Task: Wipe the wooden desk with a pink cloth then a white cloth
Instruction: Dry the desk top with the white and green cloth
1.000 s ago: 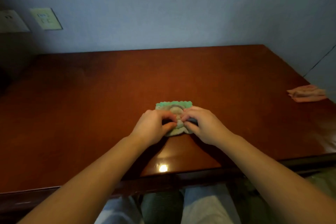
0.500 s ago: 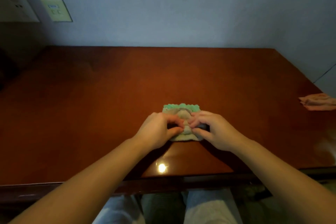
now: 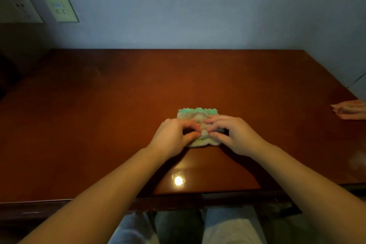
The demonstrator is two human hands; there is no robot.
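Observation:
A small folded white cloth [image 3: 198, 117] with a green scalloped edge lies near the middle front of the wooden desk [image 3: 118, 115]. My left hand [image 3: 172, 136] and my right hand [image 3: 231, 134] sit side by side on it, fingers curled and pinching a bunched fold of the cloth between them. The hands cover most of the cloth's near half. The pink cloth [image 3: 350, 112] lies folded at the desk's right edge, apart from both hands.
A blue-grey wall stands behind the desk, with a pale switch plate [image 3: 61, 9] and a socket plate [image 3: 17, 10] at upper left. A lamp reflection [image 3: 178, 180] shines near the desk's front edge. My legs show below the edge.
The view has shifted slightly; the hands stay on the white cloth, pinching its middle fold, with only small finger movements.

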